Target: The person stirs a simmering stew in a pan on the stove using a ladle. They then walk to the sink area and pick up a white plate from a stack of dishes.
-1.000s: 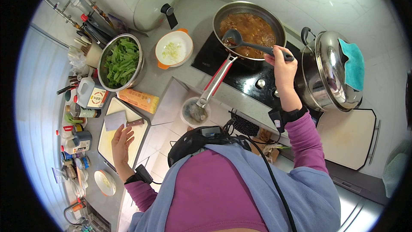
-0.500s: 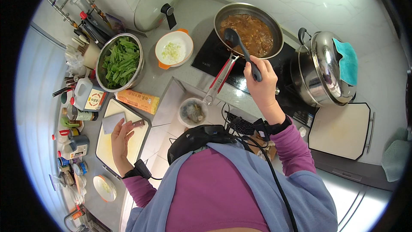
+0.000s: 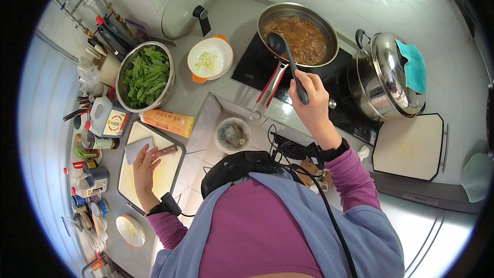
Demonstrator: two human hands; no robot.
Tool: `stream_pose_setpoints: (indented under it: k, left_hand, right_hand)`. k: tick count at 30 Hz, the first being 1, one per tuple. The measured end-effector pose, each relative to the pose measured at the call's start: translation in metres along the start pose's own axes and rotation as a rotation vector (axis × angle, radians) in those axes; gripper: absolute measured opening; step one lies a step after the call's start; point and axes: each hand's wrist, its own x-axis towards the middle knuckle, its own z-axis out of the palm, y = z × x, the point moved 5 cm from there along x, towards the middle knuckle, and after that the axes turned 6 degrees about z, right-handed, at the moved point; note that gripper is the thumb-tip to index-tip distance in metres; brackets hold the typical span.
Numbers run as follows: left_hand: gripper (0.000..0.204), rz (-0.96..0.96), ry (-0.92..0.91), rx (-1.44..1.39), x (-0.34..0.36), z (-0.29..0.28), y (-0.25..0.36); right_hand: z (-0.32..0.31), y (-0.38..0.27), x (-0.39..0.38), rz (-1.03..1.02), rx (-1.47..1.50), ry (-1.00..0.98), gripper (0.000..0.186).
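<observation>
Across the scene, a long grey stone surface (image 3: 237, 23); set into its far right part, a flat black glass cooktop (image 3: 250, 71); on the right of that, a tall shiny steel pot (image 3: 368, 85) under a domed steel lid, with a turquoise cloth (image 3: 412, 69) draped over the lid; left of the pot, also on the cooktop, a round dark-lined metal pan (image 3: 332, 40) with a silver and red handle pointing near; inside the pan, a brown stew (image 3: 307, 36) in sauce; at near left, a cream rectangular cutting board (image 3: 164, 172) with a black edge; beyond it, a round steel basin (image 3: 169, 90) full of green leaves (image 3: 146, 77); between basin and pan, a white round bowl (image 3: 223, 57) with orange handles and pale chopped bits; in the right hand (image 3: 310, 95), held with fingers wrapped round the handle, a long black ladle (image 3: 294, 67); its scoop over the near left part of the stew; cannot tell how deep; above the cutting board, an empty left hand (image 3: 145, 166), loosely spread; just beside its fingers, a wide-bladed cleaver (image 3: 138, 150) with a brown handle; cannot tell whether touching.
</observation>
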Motion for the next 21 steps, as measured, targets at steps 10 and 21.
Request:
stream_pose_setpoints:
  k: [10, 21]
  left_hand:
    - [0.042, 0.002, 0.013, 0.022, -0.008, -0.003, 0.002]
    - [0.044, 0.001, 0.041, 0.016, -0.027, 0.004, -0.008]
  right_hand:
    - [-0.003, 0.004, 0.001, -0.017, 0.015, -0.013, 0.028]
    - [-0.015, 0.079, 0.020, 0.544, 0.537, 0.076, 0.014]
